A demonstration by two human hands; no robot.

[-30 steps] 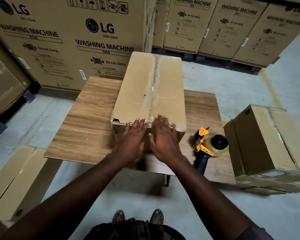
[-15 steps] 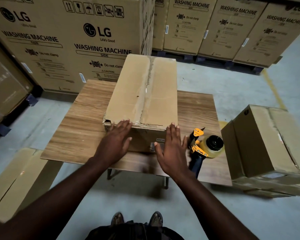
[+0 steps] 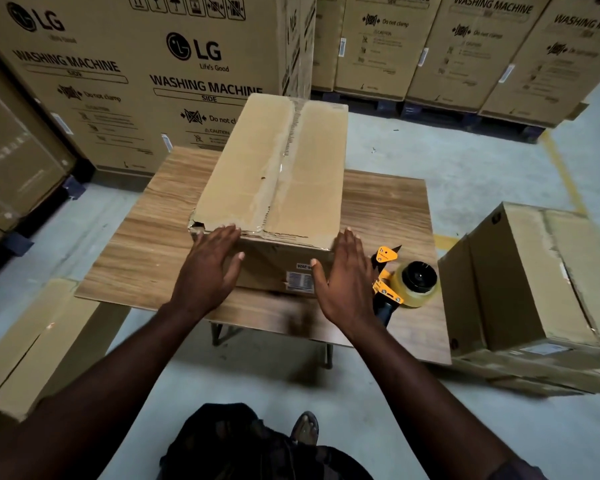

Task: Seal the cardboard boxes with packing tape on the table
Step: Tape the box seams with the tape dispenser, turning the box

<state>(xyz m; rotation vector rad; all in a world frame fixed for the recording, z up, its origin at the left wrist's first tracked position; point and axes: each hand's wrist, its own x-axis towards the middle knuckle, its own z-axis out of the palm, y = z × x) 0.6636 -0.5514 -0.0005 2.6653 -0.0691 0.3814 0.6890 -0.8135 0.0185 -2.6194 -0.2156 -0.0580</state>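
Looming at the back stood the tall washing machine cartons [image 3: 153,81], lined up along the far side of the floor. Down front, the wooden table [image 3: 136,265] carried the cardboard box [image 3: 274,174], lying lengthways away from the person, with its flaps down and a shiny strip of tape along the centre seam. Its near left corner was torn and crumpled. On the floor, right of the table, sat another closed box [image 3: 534,278].

And the hands! The left hand [image 3: 205,271] lay at the near left corner of the cardboard box, fingers straight, tips up at the top edge, gripping nothing. The right hand [image 3: 347,282] matched it at the near right corner, fingers straight and together, also holding nothing. Just beside that right hand, the yellow tape dispenser [image 3: 406,282] lay on the table with its clear roll, untouched. A small white label [image 3: 298,280] showed on the near face between the two hands.
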